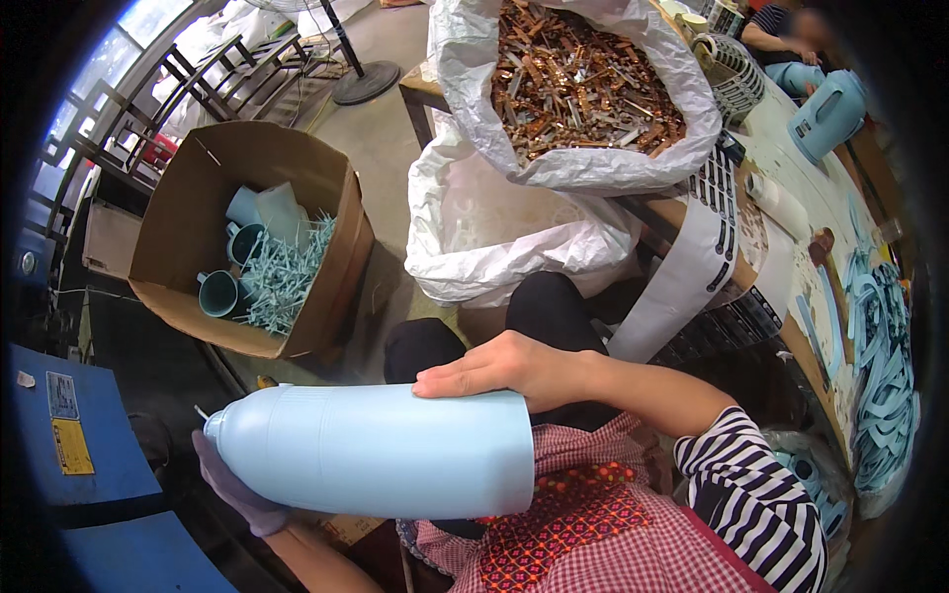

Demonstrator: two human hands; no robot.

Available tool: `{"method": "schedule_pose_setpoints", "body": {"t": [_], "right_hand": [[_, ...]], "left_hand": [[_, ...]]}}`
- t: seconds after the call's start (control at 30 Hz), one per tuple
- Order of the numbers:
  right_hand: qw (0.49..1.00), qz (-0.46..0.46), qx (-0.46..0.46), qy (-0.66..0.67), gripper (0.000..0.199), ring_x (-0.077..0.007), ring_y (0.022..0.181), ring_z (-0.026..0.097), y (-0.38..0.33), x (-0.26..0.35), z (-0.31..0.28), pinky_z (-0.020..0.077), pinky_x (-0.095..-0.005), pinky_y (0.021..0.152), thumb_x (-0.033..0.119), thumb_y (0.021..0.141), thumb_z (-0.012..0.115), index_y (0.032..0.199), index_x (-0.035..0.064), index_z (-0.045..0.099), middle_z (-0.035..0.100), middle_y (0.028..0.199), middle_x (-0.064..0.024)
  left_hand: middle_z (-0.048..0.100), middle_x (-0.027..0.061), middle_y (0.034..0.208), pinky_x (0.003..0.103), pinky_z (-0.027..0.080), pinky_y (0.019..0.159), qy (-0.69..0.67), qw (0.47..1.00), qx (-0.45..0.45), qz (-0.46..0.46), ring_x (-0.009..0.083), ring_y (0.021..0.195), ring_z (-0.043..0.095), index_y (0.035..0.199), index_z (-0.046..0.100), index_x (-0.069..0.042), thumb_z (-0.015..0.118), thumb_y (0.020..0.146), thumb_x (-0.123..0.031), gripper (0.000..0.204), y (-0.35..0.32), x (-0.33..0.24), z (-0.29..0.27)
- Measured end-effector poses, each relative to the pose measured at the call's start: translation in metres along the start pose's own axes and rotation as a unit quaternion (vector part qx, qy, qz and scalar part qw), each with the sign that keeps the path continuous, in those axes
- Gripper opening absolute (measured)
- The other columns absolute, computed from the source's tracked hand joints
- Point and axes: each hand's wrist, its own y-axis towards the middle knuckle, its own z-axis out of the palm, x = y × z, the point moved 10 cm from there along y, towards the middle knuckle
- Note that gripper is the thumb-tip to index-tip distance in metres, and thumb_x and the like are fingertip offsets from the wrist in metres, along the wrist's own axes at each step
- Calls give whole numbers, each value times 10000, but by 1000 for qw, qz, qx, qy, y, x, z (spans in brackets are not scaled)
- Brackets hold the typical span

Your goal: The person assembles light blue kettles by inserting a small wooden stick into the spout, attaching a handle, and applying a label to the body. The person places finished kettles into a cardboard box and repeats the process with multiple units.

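A light blue plastic thermos flask shell (376, 445) lies sideways across my lap, its narrow shoulder to the left and its wide end to the right. A thin stub of plastic pokes out at the narrow tip. My left hand (232, 484), in a greyish-purple glove, cups that narrow end from the left and below; its fingers are partly hidden behind the shell. Bare, my right hand (504, 366) grips the far upper side near the wide end, fingers pointing left along it and thumb out of sight.
At left, a cardboard box (341, 247) holds blue cups and thin plastic sprues. Ahead stand a white sack (460, 89) of brown scraps and another white sack (435, 237). On the right-hand bench (781, 138) are a blue jug (828, 117) and blue strips (885, 366); a person sits beyond.
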Motion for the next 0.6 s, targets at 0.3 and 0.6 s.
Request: {"method": "schedule_pose_setpoints", "body": {"t": [0.3, 0.6], "right_hand": [[849, 418, -119, -301, 230, -380, 975, 711, -14, -243, -137, 551, -437, 865, 169, 876, 632, 1056, 140, 771, 737, 1088, -172], [819, 420, -124, -370, 222, -340, 962, 716, -30, -244, -162, 553, -437, 865, 144, 810, 706, 1015, 118, 789, 744, 970, -175]], "left_hand": [[651, 207, 1238, 436, 588, 920, 60, 969, -164, 176, 302, 1073, 675, 1326, 571, 18, 539, 1057, -234, 370, 81, -101, -72], [683, 155, 1218, 394, 571, 873, -21, 940, -297, 166, 239, 1066, 671, 1296, 629, 48, 706, 977, -315, 490, 137, -93, -102]]}}
